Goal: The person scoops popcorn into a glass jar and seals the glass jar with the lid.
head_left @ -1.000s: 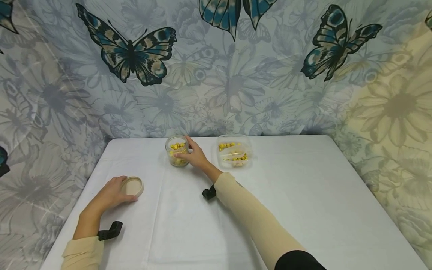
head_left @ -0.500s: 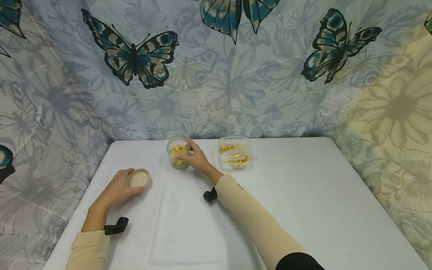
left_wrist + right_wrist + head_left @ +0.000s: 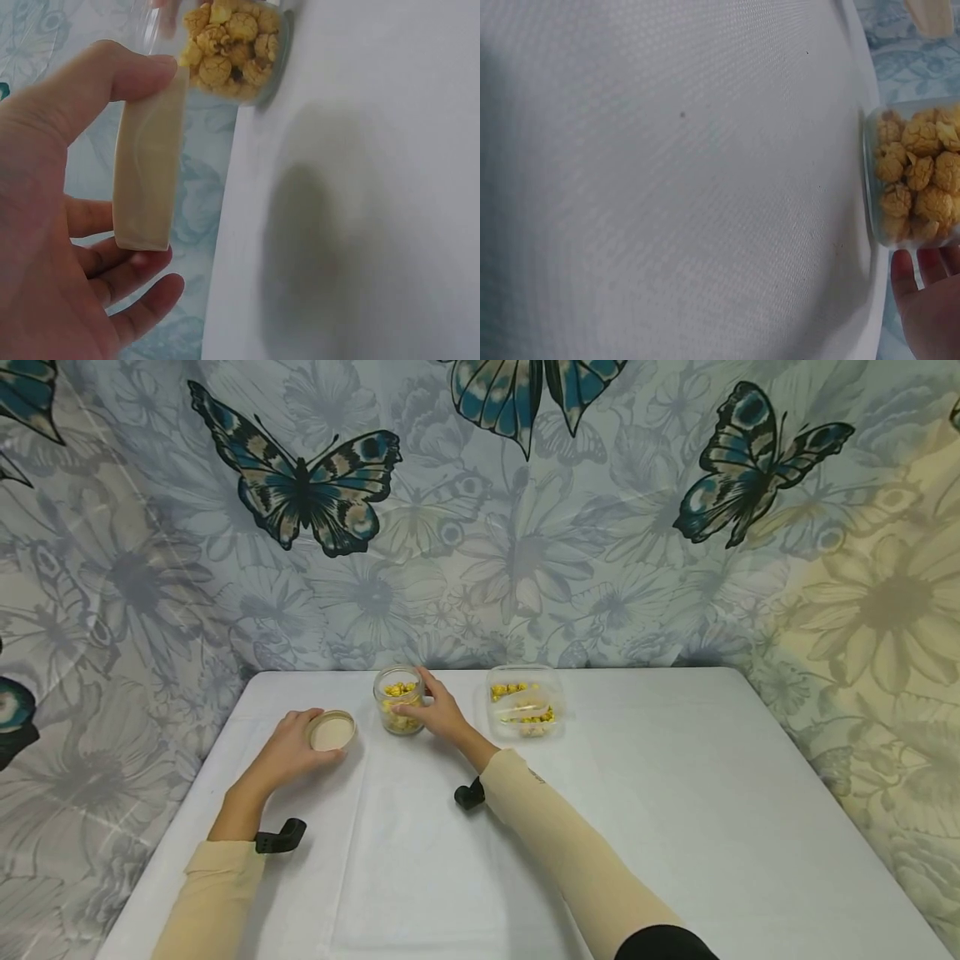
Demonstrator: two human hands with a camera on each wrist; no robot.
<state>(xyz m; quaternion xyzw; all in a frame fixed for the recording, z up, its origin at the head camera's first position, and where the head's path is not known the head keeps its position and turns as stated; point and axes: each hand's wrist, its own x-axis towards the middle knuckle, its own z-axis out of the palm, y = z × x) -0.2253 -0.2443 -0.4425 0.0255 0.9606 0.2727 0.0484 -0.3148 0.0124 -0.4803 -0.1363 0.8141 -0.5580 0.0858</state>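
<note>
My left hand (image 3: 291, 753) pinches a pale beige round lid (image 3: 332, 732) between thumb and fingers, held above the table just left of the jar. In the left wrist view the lid (image 3: 150, 165) appears edge-on, its shadow cast on the cloth. A clear glass jar (image 3: 397, 720) of yellow popcorn stands uncovered near the back edge. Around its right side my right hand (image 3: 444, 714) curls, with the thumb at the front and fingers behind. The right wrist view has the popcorn jar (image 3: 915, 176) at its right edge, with fingertips (image 3: 904, 274) against the glass.
Right of the jar stands a clear plastic container (image 3: 491, 718) with some popcorn and a clear scoop-like piece inside. White cloth covers the table (image 3: 675, 793). A butterfly-patterned fabric (image 3: 525, 577) rises directly behind the back edge.
My left hand has lifted the lid and carried it right and away from me, towards the jar. My right hand stays at the jar. The head view has shifted slightly.
</note>
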